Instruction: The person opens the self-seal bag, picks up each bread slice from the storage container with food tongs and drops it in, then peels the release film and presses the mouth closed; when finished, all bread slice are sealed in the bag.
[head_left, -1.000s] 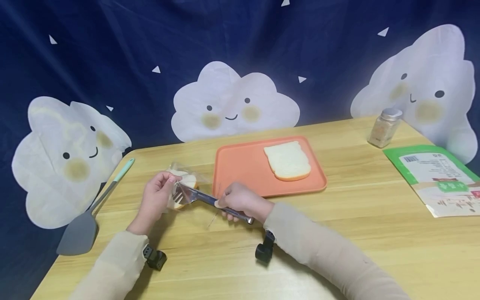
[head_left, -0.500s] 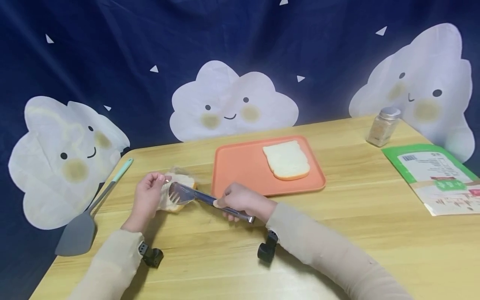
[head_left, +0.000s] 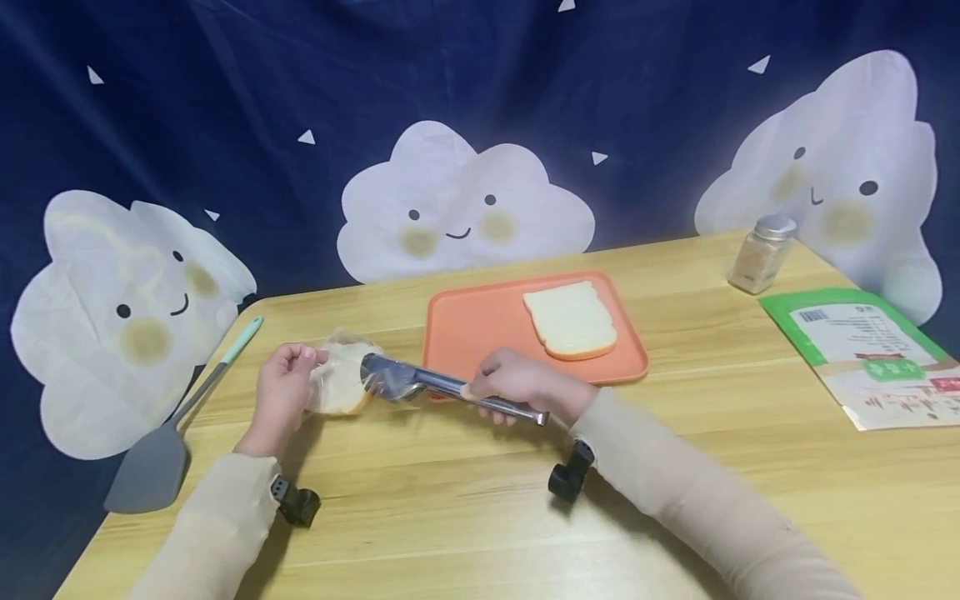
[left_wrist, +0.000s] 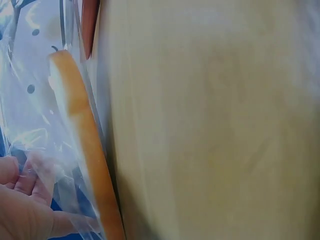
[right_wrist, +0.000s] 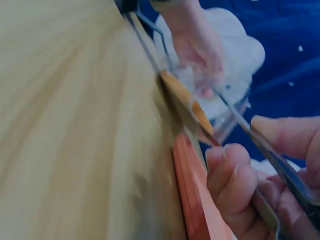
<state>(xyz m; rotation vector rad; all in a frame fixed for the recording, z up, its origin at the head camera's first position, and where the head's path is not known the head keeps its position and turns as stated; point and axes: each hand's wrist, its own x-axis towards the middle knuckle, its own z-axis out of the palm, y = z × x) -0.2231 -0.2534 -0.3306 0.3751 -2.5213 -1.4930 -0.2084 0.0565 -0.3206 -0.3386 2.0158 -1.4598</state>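
My left hand (head_left: 281,390) pinches the edge of a clear plastic bag (left_wrist: 30,120) between thumb and fingers. In the bag lies a white bread slice (head_left: 341,382) with a brown crust, just above or on the table, left of the tray. The right hand (head_left: 517,383) grips metal tongs (head_left: 453,386) by their arms. The tongs' broad head reaches into the bag's mouth at the slice's right edge, with film wrapped about it. In the right wrist view, the two arms of the tongs stand apart, with the slice's crust (right_wrist: 180,90) beyond the fingers.
An orange tray (head_left: 468,329) holds another bread slice (head_left: 572,321) behind the right hand. At the left edge lies a grey spatula (head_left: 153,467) with a mint handle. A glass shaker jar (head_left: 761,258) and a green-and-white packet (head_left: 862,358) are at the right.
The tongs and right hand have moved right and slightly away from me. My left hand has shifted a little left, and the tongs now overlap less of the slice.
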